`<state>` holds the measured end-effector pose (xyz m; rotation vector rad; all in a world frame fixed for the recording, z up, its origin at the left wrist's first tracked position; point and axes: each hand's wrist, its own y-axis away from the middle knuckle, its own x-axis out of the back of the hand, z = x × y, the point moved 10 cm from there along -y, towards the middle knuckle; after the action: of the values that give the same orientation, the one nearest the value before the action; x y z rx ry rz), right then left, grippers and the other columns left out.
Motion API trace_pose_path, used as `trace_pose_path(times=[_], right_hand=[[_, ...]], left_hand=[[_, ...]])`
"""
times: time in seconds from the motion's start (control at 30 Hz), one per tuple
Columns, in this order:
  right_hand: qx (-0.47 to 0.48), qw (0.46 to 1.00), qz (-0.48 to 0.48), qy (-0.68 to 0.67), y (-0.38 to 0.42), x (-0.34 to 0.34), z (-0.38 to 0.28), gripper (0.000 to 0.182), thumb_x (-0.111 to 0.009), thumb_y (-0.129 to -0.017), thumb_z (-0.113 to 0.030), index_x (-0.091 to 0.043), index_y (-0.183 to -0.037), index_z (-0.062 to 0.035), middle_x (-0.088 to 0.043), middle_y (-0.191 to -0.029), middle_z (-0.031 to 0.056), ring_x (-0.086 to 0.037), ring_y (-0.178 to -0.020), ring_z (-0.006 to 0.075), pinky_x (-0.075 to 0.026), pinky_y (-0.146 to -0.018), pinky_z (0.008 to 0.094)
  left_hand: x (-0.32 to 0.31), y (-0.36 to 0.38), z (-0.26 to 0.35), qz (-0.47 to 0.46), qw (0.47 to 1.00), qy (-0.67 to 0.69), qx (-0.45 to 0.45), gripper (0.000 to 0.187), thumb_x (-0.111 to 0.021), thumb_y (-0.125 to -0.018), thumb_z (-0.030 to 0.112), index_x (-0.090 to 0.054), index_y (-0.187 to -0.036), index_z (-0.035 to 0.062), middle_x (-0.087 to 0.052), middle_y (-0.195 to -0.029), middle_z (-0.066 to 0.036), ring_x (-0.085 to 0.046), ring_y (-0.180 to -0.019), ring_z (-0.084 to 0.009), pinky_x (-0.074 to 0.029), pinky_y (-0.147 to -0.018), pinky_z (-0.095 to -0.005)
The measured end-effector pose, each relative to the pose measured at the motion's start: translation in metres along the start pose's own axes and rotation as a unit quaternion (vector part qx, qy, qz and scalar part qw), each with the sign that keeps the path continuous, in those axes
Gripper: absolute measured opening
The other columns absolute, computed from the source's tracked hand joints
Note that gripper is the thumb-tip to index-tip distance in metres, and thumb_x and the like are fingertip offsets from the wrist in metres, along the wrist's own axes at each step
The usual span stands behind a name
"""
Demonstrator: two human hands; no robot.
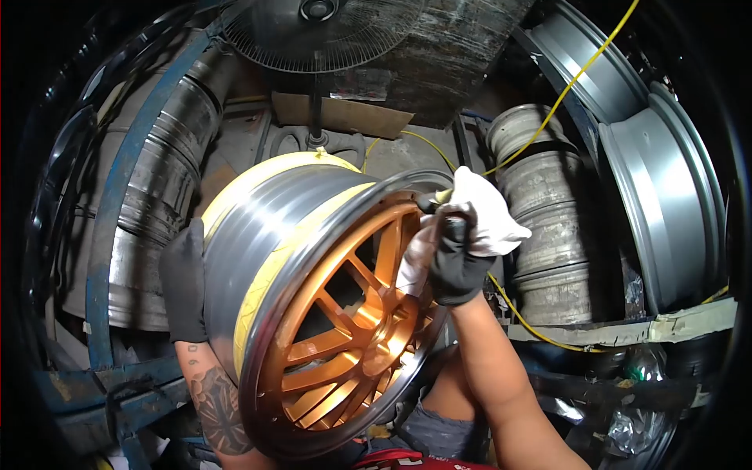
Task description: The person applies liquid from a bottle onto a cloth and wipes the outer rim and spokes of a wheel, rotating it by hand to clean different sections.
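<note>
A car wheel (313, 258) with orange spokes and a polished silver rim rests tilted on my lap. Yellow tape runs around its barrel. My left hand (184, 286), in a black glove, lies flat against the back of the barrel at the left. My right hand (456, 262), also gloved in black, grips a white cloth (486, 211) and presses it on the rim's upper right edge.
Stacked bare wheel barrels (548, 227) stand at the right and more at the left (168, 172). Two large silver rims (666, 196) lean at the far right. A floor fan (317, 31) stands behind. A yellow hose (580, 70) crosses the right side. Blue metal frame (106, 258) at left.
</note>
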<state>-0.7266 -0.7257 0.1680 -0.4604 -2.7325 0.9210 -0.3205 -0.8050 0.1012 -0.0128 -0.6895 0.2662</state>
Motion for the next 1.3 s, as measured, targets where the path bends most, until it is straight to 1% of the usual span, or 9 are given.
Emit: trace_pose_path(times=[0.2,0.3,0.37,0.5,0.63,0.83,0.93,1.13,1.3], right_hand=[[0.043,0.956,-0.034,0.288,-0.001,0.02,0.028,0.022,-0.05,-0.106,-0.012,-0.063,-0.12,-0.0017,-0.068,-0.109,0.0111,-0.064,-0.105,0.0234,-0.05,-0.094,0.0351],[-0.008,0.993,0.02,0.118,-0.013,0.035,0.026,0.023,-0.051,-0.104,-0.01,-0.062,-0.122,-0.0006,-0.07,-0.105,0.0089,-0.065,-0.108,0.0231,-0.049,-0.098,0.0352],[-0.099,0.99,0.032,-0.091,-0.007,0.023,0.043,0.025,-0.05,-0.104,-0.006,-0.056,-0.127,-0.0029,-0.065,-0.105,0.0049,-0.063,-0.098,0.0176,-0.049,-0.088,0.0301],[-0.061,0.996,-0.049,-0.036,0.005,-0.034,0.027,0.015,-0.046,-0.102,0.002,-0.051,-0.115,-0.0046,-0.056,-0.098,0.0038,-0.054,-0.08,0.0136,-0.046,-0.067,0.0261],[0.076,0.99,-0.069,-0.097,-0.011,-0.049,0.0,0.014,-0.051,-0.106,-0.017,-0.051,-0.1,-0.0045,-0.053,-0.085,0.0044,-0.051,-0.07,0.0158,-0.043,-0.065,0.028],[-0.009,0.954,-0.299,-0.021,0.014,-0.083,-0.053,0.015,-0.065,-0.095,-0.016,-0.065,-0.107,-0.0069,-0.068,-0.099,0.0111,-0.066,-0.085,0.0244,-0.052,-0.076,0.0341],[0.054,0.949,-0.284,0.124,0.029,-0.08,-0.066,0.025,-0.065,-0.094,-0.014,-0.066,-0.117,-0.0051,-0.07,-0.107,0.0141,-0.069,-0.096,0.0285,-0.054,-0.086,0.0409],[0.22,0.901,0.067,0.368,0.013,-0.022,-0.028,0.023,-0.051,-0.106,-0.024,-0.053,-0.115,-0.0026,-0.063,-0.095,0.0094,-0.063,-0.086,0.0213,-0.052,-0.075,0.0377],[0.129,0.981,-0.058,0.134,0.004,-0.055,-0.038,0.014,-0.052,-0.103,-0.016,-0.054,-0.113,-0.0059,-0.059,-0.094,0.0061,-0.06,-0.089,0.0177,-0.049,-0.083,0.0328]], left_hand=[[0.002,0.003,-0.008,0.004,0.998,0.044,0.043,0.054,-0.056,-0.106,0.044,-0.069,-0.099,-0.0082,-0.06,-0.072,-0.009,-0.05,-0.069,-0.0139,-0.045,-0.068,-0.0344],[0.002,0.001,-0.011,0.009,0.998,0.051,0.021,0.053,-0.057,-0.106,0.044,-0.07,-0.099,-0.0076,-0.057,-0.071,-0.006,-0.048,-0.068,-0.0121,-0.042,-0.065,-0.0326],[0.002,0.002,-0.008,0.008,0.999,0.045,0.01,0.053,-0.056,-0.106,0.043,-0.07,-0.097,-0.007,-0.055,-0.069,-0.005,-0.045,-0.066,-0.0117,-0.04,-0.063,-0.0316],[0.002,0.0,-0.009,0.015,0.999,0.043,0.014,0.053,-0.056,-0.106,0.043,-0.068,-0.093,-0.0067,-0.049,-0.066,-0.003,-0.039,-0.063,-0.0109,-0.035,-0.059,-0.0311],[0.001,0.006,0.001,0.005,0.999,0.031,0.036,0.052,-0.056,-0.106,0.042,-0.069,-0.095,-0.0066,-0.052,-0.066,-0.005,-0.041,-0.064,-0.0116,-0.036,-0.06,-0.0319],[0.001,0.006,0.005,0.005,1.0,0.029,0.0,0.048,-0.057,-0.106,0.039,-0.07,-0.109,-0.0065,-0.07,-0.084,-0.018,-0.054,-0.074,-0.0166,-0.048,-0.074,-0.0364],[-0.001,0.007,0.003,-0.003,0.999,0.052,0.003,0.047,-0.057,-0.106,0.038,-0.07,-0.11,-0.0073,-0.071,-0.086,-0.019,-0.055,-0.075,-0.0169,-0.049,-0.075,-0.0367],[-0.004,0.002,0.002,-0.003,0.999,0.048,0.009,0.051,-0.056,-0.106,0.041,-0.071,-0.106,-0.0073,-0.071,-0.083,-0.017,-0.058,-0.073,-0.0186,-0.049,-0.073,-0.0366],[-0.006,0.001,0.006,0.0,0.999,0.039,0.028,0.055,-0.054,-0.106,0.046,-0.072,-0.104,-0.0058,-0.07,-0.082,-0.019,-0.06,-0.072,-0.0226,-0.049,-0.073,-0.0386]])
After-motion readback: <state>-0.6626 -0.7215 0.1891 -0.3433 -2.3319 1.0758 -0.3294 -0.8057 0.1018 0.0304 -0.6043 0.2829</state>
